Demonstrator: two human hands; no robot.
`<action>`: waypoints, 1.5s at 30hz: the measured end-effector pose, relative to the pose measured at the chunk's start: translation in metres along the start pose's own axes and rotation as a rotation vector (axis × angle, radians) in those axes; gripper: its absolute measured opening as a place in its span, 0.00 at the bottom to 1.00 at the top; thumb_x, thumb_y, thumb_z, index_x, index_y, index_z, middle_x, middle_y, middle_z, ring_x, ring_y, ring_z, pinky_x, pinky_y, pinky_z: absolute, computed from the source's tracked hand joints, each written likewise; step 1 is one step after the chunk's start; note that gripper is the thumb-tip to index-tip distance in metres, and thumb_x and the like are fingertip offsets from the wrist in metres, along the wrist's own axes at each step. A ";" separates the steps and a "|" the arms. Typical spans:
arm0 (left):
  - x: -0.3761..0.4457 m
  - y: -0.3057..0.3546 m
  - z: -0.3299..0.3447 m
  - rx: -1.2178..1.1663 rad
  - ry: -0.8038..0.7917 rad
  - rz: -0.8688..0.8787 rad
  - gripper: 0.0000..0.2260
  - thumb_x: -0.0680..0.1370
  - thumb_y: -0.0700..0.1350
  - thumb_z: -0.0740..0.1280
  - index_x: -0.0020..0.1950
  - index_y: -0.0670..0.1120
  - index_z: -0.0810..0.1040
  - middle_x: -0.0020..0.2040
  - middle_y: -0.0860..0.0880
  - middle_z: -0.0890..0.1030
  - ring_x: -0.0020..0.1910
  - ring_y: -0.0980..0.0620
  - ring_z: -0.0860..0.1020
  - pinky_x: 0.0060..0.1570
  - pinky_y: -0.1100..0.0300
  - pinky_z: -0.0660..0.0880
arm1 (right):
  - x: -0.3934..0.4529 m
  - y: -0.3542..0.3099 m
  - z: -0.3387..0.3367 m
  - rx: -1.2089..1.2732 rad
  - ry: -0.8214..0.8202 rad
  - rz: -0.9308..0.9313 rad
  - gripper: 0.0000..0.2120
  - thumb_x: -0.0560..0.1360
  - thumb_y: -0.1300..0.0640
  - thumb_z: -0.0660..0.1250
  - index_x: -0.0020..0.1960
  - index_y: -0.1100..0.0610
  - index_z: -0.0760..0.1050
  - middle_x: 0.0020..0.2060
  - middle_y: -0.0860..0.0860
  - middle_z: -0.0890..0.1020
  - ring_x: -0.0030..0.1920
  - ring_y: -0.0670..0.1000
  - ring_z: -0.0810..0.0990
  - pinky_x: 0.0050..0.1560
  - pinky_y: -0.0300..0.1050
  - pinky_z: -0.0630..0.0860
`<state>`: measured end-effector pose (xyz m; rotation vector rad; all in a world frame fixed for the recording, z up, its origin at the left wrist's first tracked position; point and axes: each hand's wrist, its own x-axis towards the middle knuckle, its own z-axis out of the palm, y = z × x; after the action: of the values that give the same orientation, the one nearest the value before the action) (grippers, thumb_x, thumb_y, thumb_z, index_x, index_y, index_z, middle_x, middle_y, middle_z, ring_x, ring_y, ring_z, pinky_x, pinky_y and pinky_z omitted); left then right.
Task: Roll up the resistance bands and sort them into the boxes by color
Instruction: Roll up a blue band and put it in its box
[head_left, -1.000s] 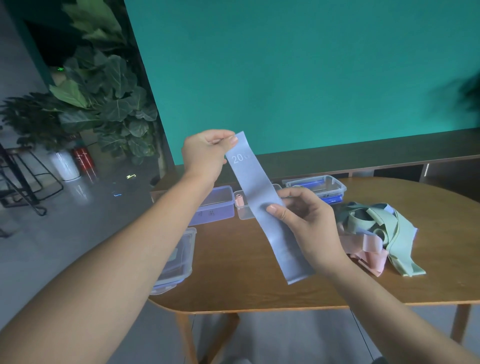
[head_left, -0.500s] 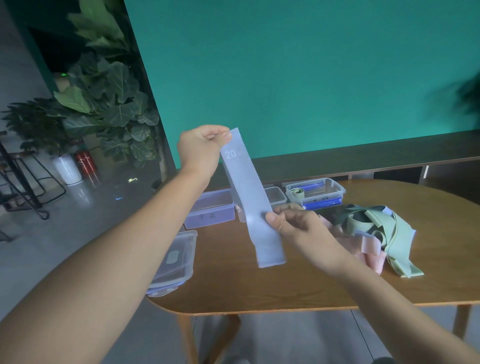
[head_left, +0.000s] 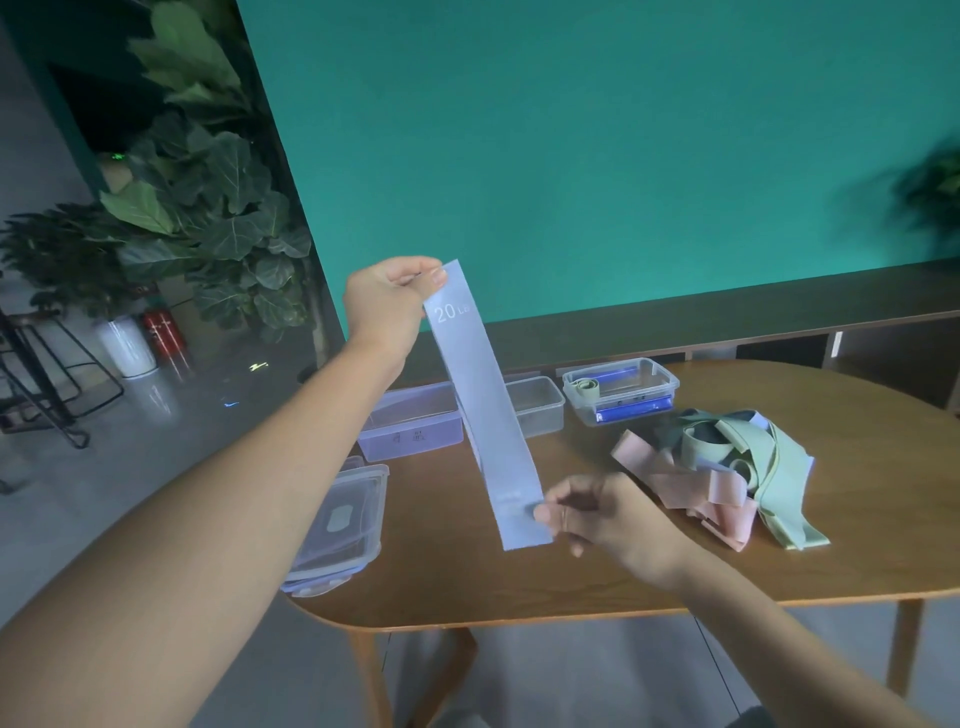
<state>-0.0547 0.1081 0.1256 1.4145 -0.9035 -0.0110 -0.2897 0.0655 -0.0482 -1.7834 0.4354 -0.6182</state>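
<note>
**Blue band stretched flat between two hands above the table**

Left hand (head_left: 387, 306) raised in front of the teal wall (head_left: 597, 156), fingers curled, pinching the upper end of a pale blue resistance band (head_left: 483, 410). Printed near that end: "20 Lb" in white. Band held out straight and flat, slanting down and to the right, not yet rolled, clear of the tabletop. Right hand (head_left: 602, 514) lower down, thumb and fingertips pinching the band close to its lower end, other fingers loosely curled; a short tail of band hanging free below the grip.

Underneath, a rounded wooden table (head_left: 519, 582). Along its far side, three clear plastic boxes in a row: a left box (head_left: 413, 428) with a purplish tint, partly behind the band; a middle box (head_left: 537, 413), contents impossible to make out; a right box (head_left: 621, 389) holding a rolled green band and something dark blue. At the left edge of the table, a stack of clear lids (head_left: 337, 530), slightly overhanging the rim.

To the right of the hands, a loose pile of bands (head_left: 727, 478) lying on the table, pink and pale green strips tangled together, with a bit of dark and of pale blue showing among them.

Off to the left on the floor, large leafy plants (head_left: 197, 208), a white pot and a red fire extinguisher (head_left: 163, 332).
</note>
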 end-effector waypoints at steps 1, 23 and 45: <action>0.000 -0.002 -0.001 0.001 -0.004 -0.003 0.03 0.76 0.41 0.75 0.47 0.49 0.85 0.43 0.54 0.85 0.40 0.60 0.81 0.36 0.68 0.75 | -0.002 0.010 -0.001 -0.032 -0.010 0.013 0.08 0.76 0.56 0.74 0.40 0.59 0.80 0.30 0.48 0.81 0.31 0.44 0.76 0.40 0.34 0.72; -0.029 0.012 0.012 0.122 -0.393 0.071 0.03 0.75 0.40 0.75 0.48 0.47 0.86 0.44 0.49 0.86 0.37 0.61 0.80 0.35 0.67 0.76 | 0.040 -0.001 -0.015 0.038 0.011 -0.030 0.15 0.71 0.47 0.78 0.54 0.54 0.84 0.52 0.50 0.86 0.55 0.49 0.83 0.59 0.48 0.78; -0.015 -0.260 0.106 0.108 -0.290 -0.338 0.07 0.77 0.38 0.73 0.55 0.41 0.85 0.44 0.53 0.82 0.39 0.61 0.78 0.35 0.70 0.76 | 0.035 0.135 -0.005 -0.027 0.129 0.414 0.08 0.78 0.56 0.71 0.56 0.55 0.80 0.30 0.48 0.81 0.28 0.46 0.78 0.31 0.42 0.79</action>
<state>0.0068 -0.0279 -0.1124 1.6812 -0.8999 -0.4373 -0.2624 0.0025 -0.1695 -1.6182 0.8775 -0.4349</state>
